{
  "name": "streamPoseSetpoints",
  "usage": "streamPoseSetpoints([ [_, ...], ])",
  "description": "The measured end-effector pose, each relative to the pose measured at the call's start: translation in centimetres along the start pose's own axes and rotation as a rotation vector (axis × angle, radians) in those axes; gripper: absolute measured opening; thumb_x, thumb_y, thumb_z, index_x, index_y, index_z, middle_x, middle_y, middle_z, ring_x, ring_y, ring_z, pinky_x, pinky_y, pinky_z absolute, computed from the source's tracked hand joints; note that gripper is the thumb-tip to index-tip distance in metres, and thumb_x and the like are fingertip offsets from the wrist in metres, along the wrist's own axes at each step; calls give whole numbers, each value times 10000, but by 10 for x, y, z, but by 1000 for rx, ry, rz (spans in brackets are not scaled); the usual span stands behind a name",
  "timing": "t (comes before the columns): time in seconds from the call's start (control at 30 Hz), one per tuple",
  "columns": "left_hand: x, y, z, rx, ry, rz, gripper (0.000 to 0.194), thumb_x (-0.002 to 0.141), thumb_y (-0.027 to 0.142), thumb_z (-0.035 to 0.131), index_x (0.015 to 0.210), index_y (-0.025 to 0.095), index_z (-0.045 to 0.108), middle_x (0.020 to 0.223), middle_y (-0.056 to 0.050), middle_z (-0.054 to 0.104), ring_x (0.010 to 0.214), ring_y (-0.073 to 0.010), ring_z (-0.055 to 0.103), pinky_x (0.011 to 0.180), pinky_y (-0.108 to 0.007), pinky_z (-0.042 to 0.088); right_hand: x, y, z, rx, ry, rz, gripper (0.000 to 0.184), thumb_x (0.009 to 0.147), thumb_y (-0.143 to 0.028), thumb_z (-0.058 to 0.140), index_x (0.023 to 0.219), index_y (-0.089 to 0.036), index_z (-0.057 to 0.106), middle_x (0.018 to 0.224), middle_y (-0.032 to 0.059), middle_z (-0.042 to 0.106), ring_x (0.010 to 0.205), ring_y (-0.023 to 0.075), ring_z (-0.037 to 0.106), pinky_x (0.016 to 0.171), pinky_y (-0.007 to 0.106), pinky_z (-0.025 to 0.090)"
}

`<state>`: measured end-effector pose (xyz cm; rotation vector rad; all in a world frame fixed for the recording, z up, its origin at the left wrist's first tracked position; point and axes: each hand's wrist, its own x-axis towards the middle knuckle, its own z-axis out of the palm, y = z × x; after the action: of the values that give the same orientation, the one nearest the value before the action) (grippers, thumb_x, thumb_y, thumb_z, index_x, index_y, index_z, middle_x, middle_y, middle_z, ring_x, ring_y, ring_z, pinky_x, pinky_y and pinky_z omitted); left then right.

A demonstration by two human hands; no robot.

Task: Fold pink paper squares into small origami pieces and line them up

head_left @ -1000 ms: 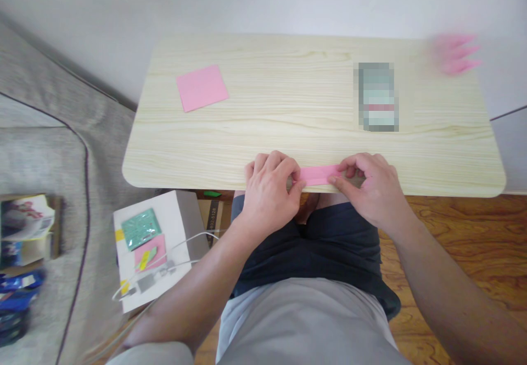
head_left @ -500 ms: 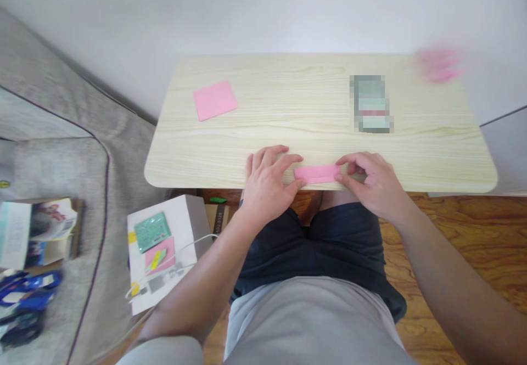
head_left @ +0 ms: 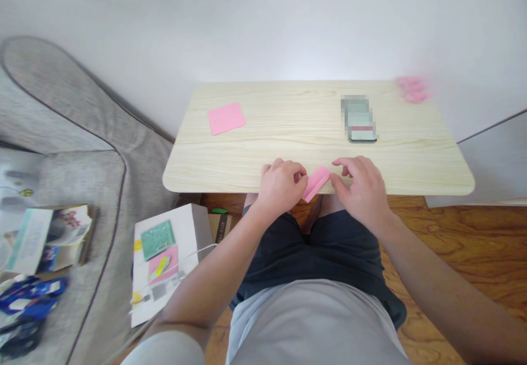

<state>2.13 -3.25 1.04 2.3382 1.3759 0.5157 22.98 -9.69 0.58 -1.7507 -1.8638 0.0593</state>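
Paper strip point(head_left: 317, 183), pink and folded, is at the front edge of the wooden table point(head_left: 284, 140), between the two hands. The left hand point(head_left: 284, 185) has its thumb and pointing finger close together, pinching the strip by its left side, near the low end. The right hand point(head_left: 360, 190) has its thumb and pointing finger spread apart, with a gap between them. Its thumb tip is right by the strip's far end, but I cannot tell if they touch.

The strip sits on a slant. Its long way runs from the low left, close to the person, up to the right, away from the person. The low end pokes past the table's front edge in this view.

A flat pink paper sheet point(head_left: 226, 118) lies at the back left. A phone point(head_left: 360, 119) lies at the back right, its screen blurred into squares.
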Motion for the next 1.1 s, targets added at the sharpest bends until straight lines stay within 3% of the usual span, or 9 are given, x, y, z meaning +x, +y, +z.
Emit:
streamPoseSetpoints([
  [0.2, -5, 1, 2, -32, -10, 25, 158, 929, 273, 615, 1022, 280, 742, 910, -23, 747, 1007, -263, 618, 934, -463, 432, -9, -20, 9, 16, -218, -112, 197, 987, -376, 608, 1072, -262, 743, 907, 59, 688, 897, 253, 581, 788, 376, 387],
  [0.33, -7, -1, 0, 5, -34, 127, 270, 930, 254, 613, 1121, 372, 763, 1036, -18, 699, 1075, -260, 575, 928, -447, 429, -7, -19, 12, 11, -205, -87, 211, 956, -433, 660, 940, -228, 705, 929, 74, 700, 944, 267, 593, 828, 386, 407],
  [0.5, -8, -3, -3, 40, -24, 176, 280, 934, 242, 591, 1118, 331, 782, 1192, -55, 668, 1158, -277, 548, 984, -467, 420, -2, -10, 8, 117, -186, -45, 33, 861, -250, 683, 883, -231, 667, 909, 59, 713, 939, 270, 614, 857, 404, 461],
  [0.67, -10, -7, -4, 24, -22, 303, 280, 906, 166, 560, 1069, 287, 751, 1432, -5, 644, 1399, -266, 464, 1186, -486, 334, 16, 0, 2, 216, -245, 22, 160, 793, -140, 647, 873, -243, 739, 877, 24, 731, 888, 233, 642, 823, 374, 491],
  [0.8, -10, -10, -5, 12, -55, 328, 240, 909, 238, 603, 1103, 296, 733, 1414, 20, 679, 1425, -262, 469, 1241, -500, 271, 35, 9, 2, 163, -295, -45, 160, 820, -159, 652, 889, -235, 775, 916, 42, 745, 943, 247, 638, 881, 396, 487],
  [0.93, -11, -9, -5, -3, -44, 334, 230, 930, 305, 634, 1132, 288, 742, 1330, -14, 715, 1303, -256, 548, 1166, -467, 337, 32, 9, 3, 6, -184, -113, 178, 897, -197, 621, 901, -226, 797, 921, 84, 717, 971, 280, 608, 873, 435, 465],
  [1.1, -13, -5, 1, 6, -11, 292, 221, 986, 344, 591, 1119, 266, 749, 1236, -51, 730, 1203, -250, 575, 1064, -442, 384, -1, 4, 1, 19, -92, -135, 172, 905, -238, 642, 987, -235, 792, 963, 74, 719, 984, 282, 594, 876, 449, 461],
])
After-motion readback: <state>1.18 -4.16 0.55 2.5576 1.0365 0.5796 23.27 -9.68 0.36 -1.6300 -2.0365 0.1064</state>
